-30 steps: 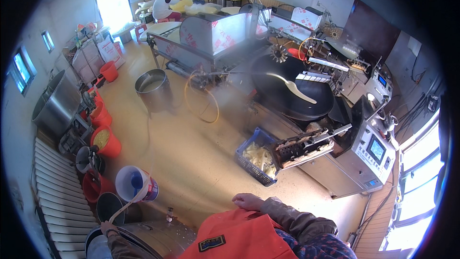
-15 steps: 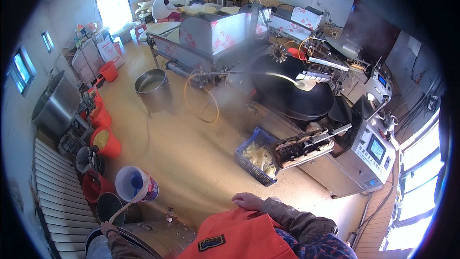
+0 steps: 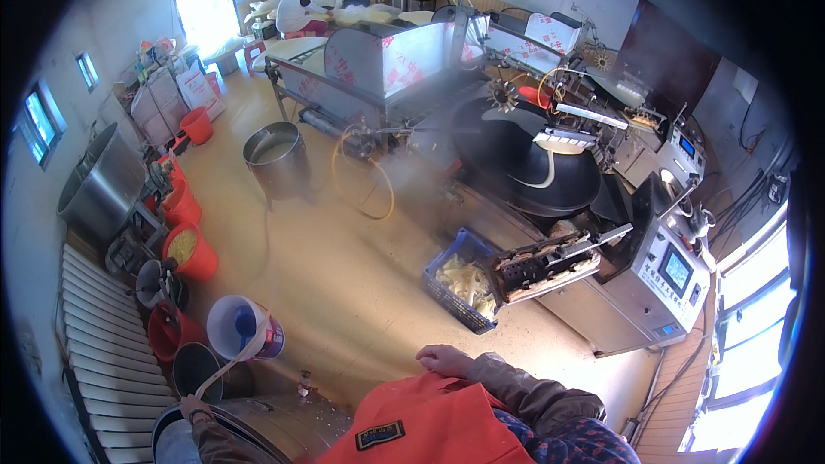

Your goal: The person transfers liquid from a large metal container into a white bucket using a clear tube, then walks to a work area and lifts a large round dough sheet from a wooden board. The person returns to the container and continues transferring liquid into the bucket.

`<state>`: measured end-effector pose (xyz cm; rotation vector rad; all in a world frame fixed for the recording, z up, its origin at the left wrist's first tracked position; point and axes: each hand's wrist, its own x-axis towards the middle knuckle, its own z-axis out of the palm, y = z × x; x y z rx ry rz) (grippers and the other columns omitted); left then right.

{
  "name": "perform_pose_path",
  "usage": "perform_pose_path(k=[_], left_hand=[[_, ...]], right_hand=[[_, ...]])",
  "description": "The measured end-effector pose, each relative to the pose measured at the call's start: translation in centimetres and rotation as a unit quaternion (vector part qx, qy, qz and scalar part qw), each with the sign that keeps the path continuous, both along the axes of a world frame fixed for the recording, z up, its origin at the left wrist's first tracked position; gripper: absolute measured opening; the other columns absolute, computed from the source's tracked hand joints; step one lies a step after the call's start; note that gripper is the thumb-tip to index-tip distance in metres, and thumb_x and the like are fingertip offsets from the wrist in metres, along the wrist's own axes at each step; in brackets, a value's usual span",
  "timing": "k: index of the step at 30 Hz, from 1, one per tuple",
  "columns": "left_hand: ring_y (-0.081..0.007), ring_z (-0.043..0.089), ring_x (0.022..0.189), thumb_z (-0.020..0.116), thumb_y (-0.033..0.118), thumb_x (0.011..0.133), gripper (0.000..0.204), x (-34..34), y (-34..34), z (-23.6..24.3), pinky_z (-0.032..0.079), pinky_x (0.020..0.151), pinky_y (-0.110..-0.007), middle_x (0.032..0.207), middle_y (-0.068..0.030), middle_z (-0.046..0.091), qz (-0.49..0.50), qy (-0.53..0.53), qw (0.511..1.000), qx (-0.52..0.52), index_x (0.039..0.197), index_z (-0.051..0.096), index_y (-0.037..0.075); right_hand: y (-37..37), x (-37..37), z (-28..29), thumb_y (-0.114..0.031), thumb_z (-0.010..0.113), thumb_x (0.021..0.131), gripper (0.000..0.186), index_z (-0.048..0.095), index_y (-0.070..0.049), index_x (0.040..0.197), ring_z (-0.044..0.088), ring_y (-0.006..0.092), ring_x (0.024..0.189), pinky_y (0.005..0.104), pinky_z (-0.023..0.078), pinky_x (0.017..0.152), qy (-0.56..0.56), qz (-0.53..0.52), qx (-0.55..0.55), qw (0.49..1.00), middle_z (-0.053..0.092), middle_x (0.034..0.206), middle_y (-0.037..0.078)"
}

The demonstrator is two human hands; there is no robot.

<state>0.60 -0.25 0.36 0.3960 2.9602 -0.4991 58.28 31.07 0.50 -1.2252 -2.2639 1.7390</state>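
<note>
My right hand (image 3: 443, 359) lies on the top edge of the orange apron (image 3: 430, 421) at the bottom middle, fingers curled over the cloth. My left hand (image 3: 192, 408) is at the lower left, over the rim of a steel drum (image 3: 258, 425). A thin white hose or strip (image 3: 228, 368) runs from that hand up to a tilted white bucket (image 3: 245, 326). The hand is small in the picture, so I cannot tell whether its fingers grip the strip.
A large machine with a round black griddle (image 3: 524, 163) and a control panel (image 3: 675, 271) fills the right. A blue crate (image 3: 455, 279) of pale scraps sits below it. Red buckets (image 3: 191, 251), a steel pot (image 3: 275, 155) and a radiator (image 3: 103, 335) line the left. A person (image 3: 296, 9) works far back.
Both my hands have stayed where they were. The arm over the black griddle has swung round, and the white strip of batter on the griddle has shifted.
</note>
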Motion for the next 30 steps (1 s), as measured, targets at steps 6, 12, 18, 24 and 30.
perform_pose_path(k=[6,12,18,24,30], left_hand=[[-0.0286,0.058,0.096,0.061,0.013,0.079,0.018,-0.5,-0.2,-0.3,0.048,0.080,-0.036,0.100,-0.0138,0.059,-0.016,0.005,1.000,-0.013,0.095,0.065,0.006],[-0.0284,0.058,0.096,0.062,0.014,0.078,0.019,-0.7,-0.4,-0.7,0.048,0.080,-0.035,0.101,-0.0136,0.059,-0.009,0.009,1.000,-0.015,0.095,0.064,0.006],[-0.0290,0.057,0.097,0.062,0.014,0.078,0.020,-1.0,-0.5,-1.1,0.047,0.081,-0.036,0.102,-0.0140,0.058,-0.003,0.013,1.000,-0.005,0.096,0.064,0.006],[-0.0294,0.056,0.098,0.060,0.013,0.079,0.019,-0.9,-0.4,-1.3,0.047,0.082,-0.036,0.102,-0.0145,0.058,0.009,0.014,1.000,-0.002,0.097,0.063,0.006],[-0.0296,0.056,0.098,0.059,0.012,0.080,0.018,-0.5,-0.3,-0.8,0.046,0.082,-0.036,0.103,-0.0147,0.057,0.003,0.014,1.000,0.005,0.096,0.063,0.006]], right_hand=[[0.0,0.0,0.1,-0.026,0.052,0.085,0.028,0.060,-0.007,0.104,0.061,0.0174,0.076,0.0297,0.049,0.072,0.005,-0.008,-0.012,1.000,0.064,0.087,0.011],[0.0,0.1,0.1,-0.026,0.052,0.085,0.028,0.060,-0.007,0.104,0.061,0.0174,0.076,0.0302,0.049,0.072,0.006,-0.004,-0.004,1.000,0.063,0.087,0.010],[0.0,0.2,-0.3,-0.026,0.052,0.084,0.028,0.060,-0.007,0.104,0.061,0.0175,0.075,0.0302,0.048,0.071,0.008,-0.005,-0.002,1.000,0.063,0.086,0.010],[-0.1,0.1,-0.1,-0.026,0.052,0.084,0.028,0.059,-0.007,0.104,0.060,0.0168,0.074,0.0297,0.048,0.070,0.011,-0.011,-0.012,1.000,0.063,0.086,0.010],[-0.1,0.2,0.3,-0.025,0.052,0.084,0.028,0.059,-0.006,0.104,0.060,0.0161,0.074,0.0294,0.048,0.070,0.009,-0.011,-0.012,1.000,0.063,0.085,0.009]])
